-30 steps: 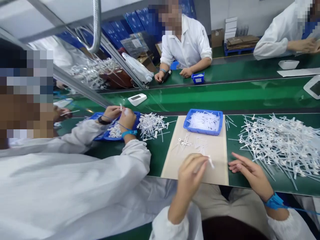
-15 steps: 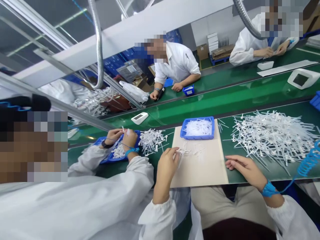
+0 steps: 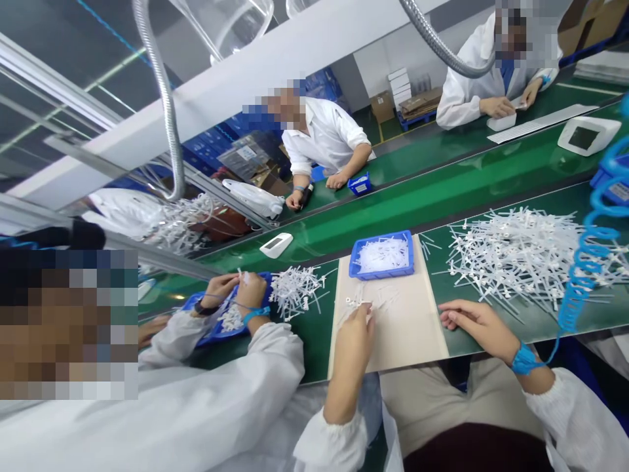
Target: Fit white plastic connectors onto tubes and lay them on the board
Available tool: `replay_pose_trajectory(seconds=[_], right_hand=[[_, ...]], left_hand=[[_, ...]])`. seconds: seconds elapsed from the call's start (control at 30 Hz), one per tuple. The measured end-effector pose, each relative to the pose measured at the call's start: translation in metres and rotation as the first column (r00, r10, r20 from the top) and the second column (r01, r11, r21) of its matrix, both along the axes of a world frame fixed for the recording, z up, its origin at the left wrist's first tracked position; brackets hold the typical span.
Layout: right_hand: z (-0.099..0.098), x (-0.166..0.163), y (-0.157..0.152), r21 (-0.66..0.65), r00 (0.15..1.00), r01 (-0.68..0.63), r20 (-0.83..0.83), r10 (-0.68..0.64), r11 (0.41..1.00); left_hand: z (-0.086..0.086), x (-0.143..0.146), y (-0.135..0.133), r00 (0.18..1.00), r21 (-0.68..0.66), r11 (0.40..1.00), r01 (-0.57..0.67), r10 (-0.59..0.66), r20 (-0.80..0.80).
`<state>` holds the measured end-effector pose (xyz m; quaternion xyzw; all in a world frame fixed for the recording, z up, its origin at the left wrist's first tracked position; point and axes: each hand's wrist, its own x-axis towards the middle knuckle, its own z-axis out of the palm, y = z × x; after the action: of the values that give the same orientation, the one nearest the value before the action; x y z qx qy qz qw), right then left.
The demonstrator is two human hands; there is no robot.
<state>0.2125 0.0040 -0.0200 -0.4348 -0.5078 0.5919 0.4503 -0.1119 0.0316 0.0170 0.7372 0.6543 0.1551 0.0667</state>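
My left hand (image 3: 354, 341) rests on the beige mat (image 3: 407, 334), its fingertips pinched at a few small white plastic parts (image 3: 358, 303) lying there. My right hand (image 3: 479, 324) lies on the green table edge beside the mat, fingers loosely curled, nothing visible in it, a blue wrist strap (image 3: 525, 359) on the wrist. A blue tray (image 3: 382, 255) of white parts sits at the mat's far end. A large heap of white plastic ties (image 3: 515, 252) spreads to the right of my right hand.
A co-worker in a white coat on my left handles parts over a blue tray (image 3: 223, 314) beside a smaller white heap (image 3: 295, 292). A green conveyor (image 3: 442, 190) carries white devices (image 3: 276, 244). Two more people work across it. A coiled blue cord (image 3: 587, 262) hangs at right.
My left hand moved from the mat's near middle forward to the small parts near the tray. My right hand stayed almost still. The view tilted up and left.
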Motion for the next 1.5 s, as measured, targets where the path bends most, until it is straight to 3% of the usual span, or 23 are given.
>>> replay_pose_trajectory(seconds=[0.17, 0.33, 0.47, 0.63, 0.77, 0.9, 1.03, 1.13, 1.23, 1.33, 1.5], right_hand=[[-0.003, -0.001, 0.0, -0.019, 1.0, 0.004, -0.022, -0.005, 1.0], [-0.003, -0.002, 0.002, -0.003, 0.998, 0.0, -0.06, 0.0, 1.0], [-0.008, -0.005, 0.001, -0.008, 0.996, 0.012, -0.089, -0.013, 1.0], [-0.015, -0.009, 0.001, -0.027, 0.99, 0.004, -0.138, -0.008, 1.0], [-0.013, -0.007, 0.004, 0.067, 0.991, 0.035, -0.128, -0.026, 0.997], [-0.008, -0.004, 0.008, 0.091, 0.975, 0.141, -0.188, -0.122, 0.986], [-0.005, -0.004, 0.01, 0.039, 0.92, 0.271, -0.304, -0.247, 0.962], [-0.004, -0.005, 0.01, 0.033, 0.893, 0.299, -0.361, -0.268, 0.954], [-0.007, -0.01, 0.011, 0.033, 0.873, 0.331, -0.39, -0.293, 0.943], [-0.01, -0.016, 0.014, 0.033, 0.858, 0.369, -0.396, -0.327, 0.929], [-0.012, -0.019, 0.014, 0.067, 0.859, 0.392, -0.383, -0.339, 0.918]], left_hand=[[-0.025, 0.0, 0.005, 0.995, 0.066, 0.994, -0.081, 0.085, -0.058], [-0.02, -0.007, 0.008, 0.997, 0.03, 0.997, -0.075, 0.074, 0.019], [-0.012, 0.002, -0.002, 0.987, 0.109, 0.992, -0.062, 0.045, 0.153], [-0.009, 0.07, -0.029, 0.876, 0.144, 0.982, 0.12, -0.173, 0.451], [-0.011, 0.131, -0.033, 0.798, 0.083, 0.949, 0.304, -0.302, 0.522], [-0.011, 0.15, -0.015, 0.753, 0.097, 0.921, 0.378, -0.367, 0.546], [-0.005, 0.147, 0.028, 0.749, 0.14, 0.872, 0.469, -0.477, 0.46], [-0.007, 0.155, 0.068, 0.738, 0.216, 0.815, 0.537, -0.578, 0.347], [-0.017, 0.167, 0.097, 0.678, 0.256, 0.73, 0.634, -0.684, 0.269], [-0.032, 0.174, 0.108, 0.629, 0.236, 0.673, 0.701, -0.739, 0.241], [-0.041, 0.172, 0.105, 0.616, 0.215, 0.652, 0.727, -0.757, 0.216]])
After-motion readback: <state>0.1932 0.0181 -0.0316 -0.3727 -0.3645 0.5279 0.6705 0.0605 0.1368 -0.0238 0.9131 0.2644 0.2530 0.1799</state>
